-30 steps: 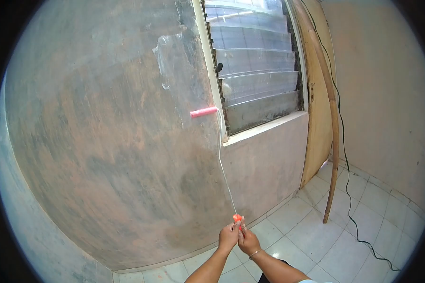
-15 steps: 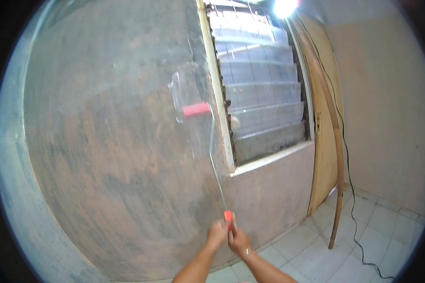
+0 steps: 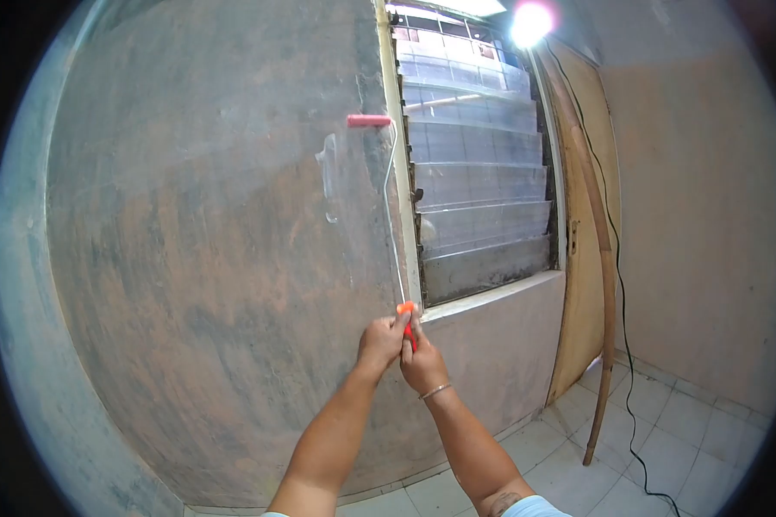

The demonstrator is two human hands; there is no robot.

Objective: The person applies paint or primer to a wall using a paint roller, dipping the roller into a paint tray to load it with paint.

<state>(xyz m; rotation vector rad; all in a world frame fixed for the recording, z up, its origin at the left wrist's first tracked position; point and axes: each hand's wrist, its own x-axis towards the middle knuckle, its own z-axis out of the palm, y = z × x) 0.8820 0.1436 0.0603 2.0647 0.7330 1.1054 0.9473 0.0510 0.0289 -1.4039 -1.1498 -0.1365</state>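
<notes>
A paint roller with a pinkish-red sleeve (image 3: 368,121) lies level against the grey, patchy wall (image 3: 198,258), just left of the window frame. Its long thin metal rod runs down to a red-orange handle (image 3: 406,308). My left hand (image 3: 381,343) is closed round the handle from the left side. My right hand (image 3: 423,364), with a bracelet at the wrist, grips the same handle, slightly lower. A whitish wet streak (image 3: 328,179) shows on the wall below and left of the roller sleeve.
A louvred window (image 3: 478,164) with a pale frame is right of the roller. Beyond it are a bright lamp (image 3: 531,24), a wooden pole (image 3: 606,302) leaning by a yellowish door (image 3: 578,258), and a dark cable (image 3: 627,345) trailing onto the tiled floor (image 3: 569,465).
The roller has moved up the wall, from beside the whitish streak to above it. Both hands have risen with the handle, and more of the forearms shows.
</notes>
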